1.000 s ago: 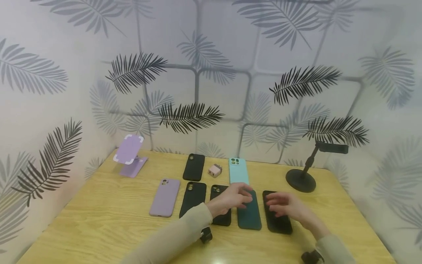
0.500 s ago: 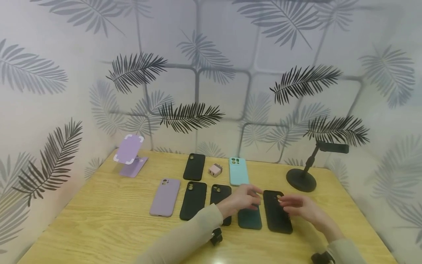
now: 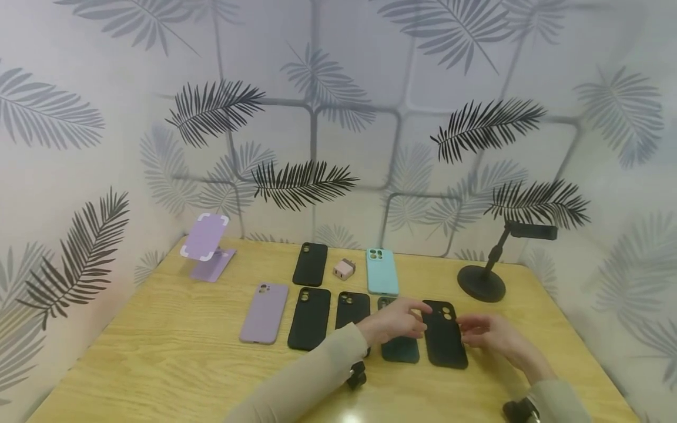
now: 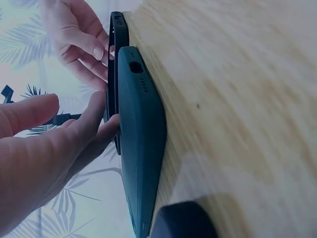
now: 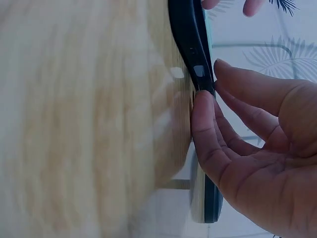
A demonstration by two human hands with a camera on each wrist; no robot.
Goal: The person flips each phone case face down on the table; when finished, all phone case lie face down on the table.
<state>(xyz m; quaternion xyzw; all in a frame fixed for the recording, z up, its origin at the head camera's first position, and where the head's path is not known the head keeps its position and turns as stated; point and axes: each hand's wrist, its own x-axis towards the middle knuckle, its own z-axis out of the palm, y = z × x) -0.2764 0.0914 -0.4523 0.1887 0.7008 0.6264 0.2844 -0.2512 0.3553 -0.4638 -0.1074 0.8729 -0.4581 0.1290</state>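
Counting seven phone cases on the counter (image 3: 158,364), near to far. Front row of five: lilac case (image 3: 264,313), black case (image 3: 309,318), second black case (image 3: 351,308) partly hidden by the sleeve, dark green case (image 3: 400,348) and, rightmost, black case with two lens holes (image 3: 444,335). Back row of two: another black case (image 3: 310,264) and mint case (image 3: 382,271), with one pink charger plug (image 3: 344,269) between them. Two stands at the far corners: lilac folding stand (image 3: 206,247) on the left, black round-base stand (image 3: 482,282) on the right.

Left hand (image 3: 394,322) laid palm-down over the dark green case, fingers fairly straight, fingertips (image 4: 101,126) touching the left edge of the black case with two lens holes. Right hand (image 3: 489,335) at that case's right edge, thumb (image 5: 203,119) and fingers (image 5: 247,84) curled on the rim in a pinching grip. Case possibly raised slightly at that edge; hard to tell from the wrist views. Dark green case flat on the counter, just beside it.
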